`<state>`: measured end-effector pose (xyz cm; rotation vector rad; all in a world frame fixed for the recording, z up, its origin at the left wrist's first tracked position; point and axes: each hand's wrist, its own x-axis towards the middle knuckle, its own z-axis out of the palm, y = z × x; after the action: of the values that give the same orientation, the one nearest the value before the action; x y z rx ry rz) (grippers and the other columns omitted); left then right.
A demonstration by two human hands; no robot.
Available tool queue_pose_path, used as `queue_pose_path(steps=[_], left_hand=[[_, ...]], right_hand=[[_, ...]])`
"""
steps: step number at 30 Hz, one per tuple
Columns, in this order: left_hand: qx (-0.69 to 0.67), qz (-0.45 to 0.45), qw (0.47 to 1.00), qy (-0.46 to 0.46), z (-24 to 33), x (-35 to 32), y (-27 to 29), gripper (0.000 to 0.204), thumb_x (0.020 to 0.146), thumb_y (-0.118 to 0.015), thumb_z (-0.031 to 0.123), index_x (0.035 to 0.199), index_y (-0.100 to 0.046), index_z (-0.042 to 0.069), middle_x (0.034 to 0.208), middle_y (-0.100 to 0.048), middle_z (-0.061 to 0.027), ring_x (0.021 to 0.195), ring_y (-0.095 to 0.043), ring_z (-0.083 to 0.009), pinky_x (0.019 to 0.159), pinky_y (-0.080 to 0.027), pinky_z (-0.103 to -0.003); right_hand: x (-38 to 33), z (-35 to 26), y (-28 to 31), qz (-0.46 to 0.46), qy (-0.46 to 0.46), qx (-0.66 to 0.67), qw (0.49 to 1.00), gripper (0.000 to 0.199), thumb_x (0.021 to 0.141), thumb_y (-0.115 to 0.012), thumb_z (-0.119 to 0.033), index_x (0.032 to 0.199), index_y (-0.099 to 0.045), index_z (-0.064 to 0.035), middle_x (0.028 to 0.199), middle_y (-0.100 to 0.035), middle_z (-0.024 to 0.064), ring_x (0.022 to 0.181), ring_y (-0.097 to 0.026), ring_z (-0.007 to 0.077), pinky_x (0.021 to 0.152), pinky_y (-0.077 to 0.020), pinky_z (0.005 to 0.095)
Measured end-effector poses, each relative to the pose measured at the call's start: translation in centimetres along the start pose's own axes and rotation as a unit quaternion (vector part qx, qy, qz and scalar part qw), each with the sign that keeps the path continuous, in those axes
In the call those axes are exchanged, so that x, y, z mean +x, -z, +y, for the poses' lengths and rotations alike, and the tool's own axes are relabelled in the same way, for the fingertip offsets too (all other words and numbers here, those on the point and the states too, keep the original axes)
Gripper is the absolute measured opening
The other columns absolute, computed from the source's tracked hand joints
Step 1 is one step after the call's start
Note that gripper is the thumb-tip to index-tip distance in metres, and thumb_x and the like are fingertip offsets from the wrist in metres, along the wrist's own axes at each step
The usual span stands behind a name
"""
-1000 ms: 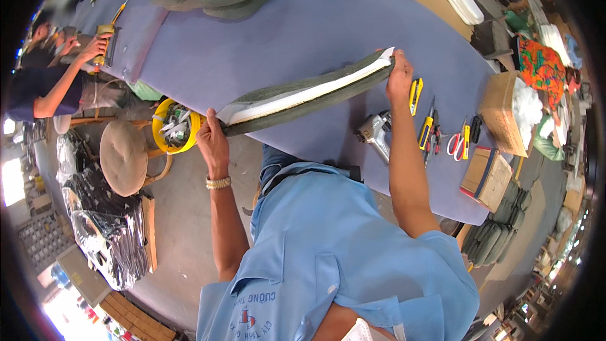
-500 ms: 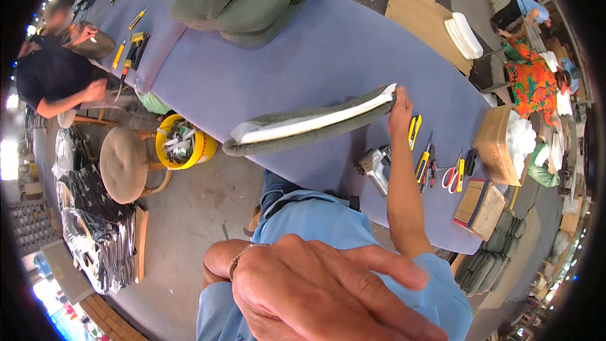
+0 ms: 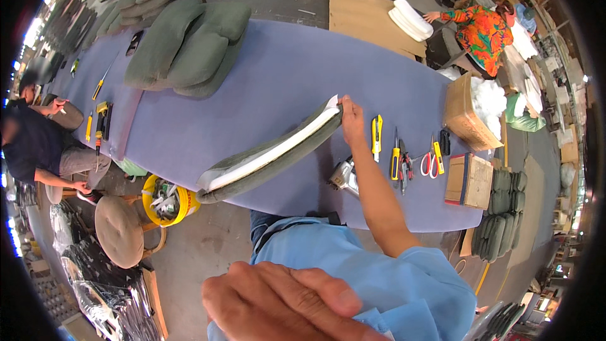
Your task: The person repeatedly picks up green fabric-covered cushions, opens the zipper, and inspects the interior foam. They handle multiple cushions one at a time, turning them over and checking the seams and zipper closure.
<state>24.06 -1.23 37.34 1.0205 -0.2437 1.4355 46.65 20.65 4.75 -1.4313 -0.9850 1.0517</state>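
My right hand [image 3: 351,121] grips the upper right end of a long, curved dark-green cushion [image 3: 297,155]. A white strip runs along the cushion's open upper side, with a loose white flap at the gripped end. Its lower left end rests at the table's near edge, beside the yellow bucket [image 3: 187,205]. My left hand [image 3: 278,303] is raised close in front of my blue shirt, back of the hand up. Its fingers reach toward the lower right with nothing visible in them; some fingertips are cut off by the lower edge.
On the blue-covered table [image 3: 278,76] lie a yellow cutter [image 3: 377,139], red-handled scissors [image 3: 433,163], pliers [image 3: 404,170] and a metal staple gun [image 3: 344,177]. Green cushions [image 3: 189,50] are piled farther back. A cardboard box [image 3: 467,113] holds white stuffing. A co-worker [image 3: 31,139] sits at left, near a round stool [image 3: 118,230].
The view has shifted, so the table sits differently in it. The cushion is tilted more steeply, its right end still in my right hand. My left hand's fingers lie closer together.
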Motion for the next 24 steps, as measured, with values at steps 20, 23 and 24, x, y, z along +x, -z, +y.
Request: queue_pose_path(steps=[20, 23, 24], left_hand=[[0.091, -0.126, 0.986, -0.062, -1.1, 1.3, 2.1, 0.059, 0.107, -0.049, 0.012, 0.140, -0.026, -0.032, 0.106, -0.074, -0.0301, 0.113, -0.071, -0.0380, 0.101, -0.051, -0.049], [0.109, -0.182, 0.973, -0.088, -1.7, 0.6, 2.4, 0.060, 0.106, -0.052, 0.014, 0.146, -0.027, -0.024, 0.112, -0.074, -0.0254, 0.118, -0.068, -0.0367, 0.106, -0.046, -0.049], [0.138, -0.216, 0.963, -0.086, -1.8, 0.6, 2.9, 0.061, 0.105, -0.054, 0.015, 0.149, -0.028, -0.019, 0.114, -0.074, -0.0229, 0.118, -0.068, -0.0358, 0.109, -0.043, -0.048]], right_hand=[[0.0, 0.3, -0.2, -0.017, -0.004, 0.057, 0.998, 0.049, 0.106, -0.051, -0.040, 0.092, -0.073, 0.0022, 0.085, -0.065, 0.0018, 0.083, -0.055, 0.0116, 0.076, -0.0452, 0.0303], [0.0, 0.9, 0.8, -0.007, -0.009, 0.052, 0.999, 0.047, 0.105, -0.054, -0.042, 0.093, -0.072, -0.0001, 0.085, -0.063, 0.0009, 0.082, -0.054, 0.0110, 0.075, -0.0435, 0.0291], [-0.2, 0.4, 0.6, -0.002, 0.003, 0.052, 0.999, 0.046, 0.104, -0.056, -0.043, 0.092, -0.071, -0.0018, 0.084, -0.062, -0.0001, 0.081, -0.052, 0.0105, 0.074, -0.0418, 0.0281]])
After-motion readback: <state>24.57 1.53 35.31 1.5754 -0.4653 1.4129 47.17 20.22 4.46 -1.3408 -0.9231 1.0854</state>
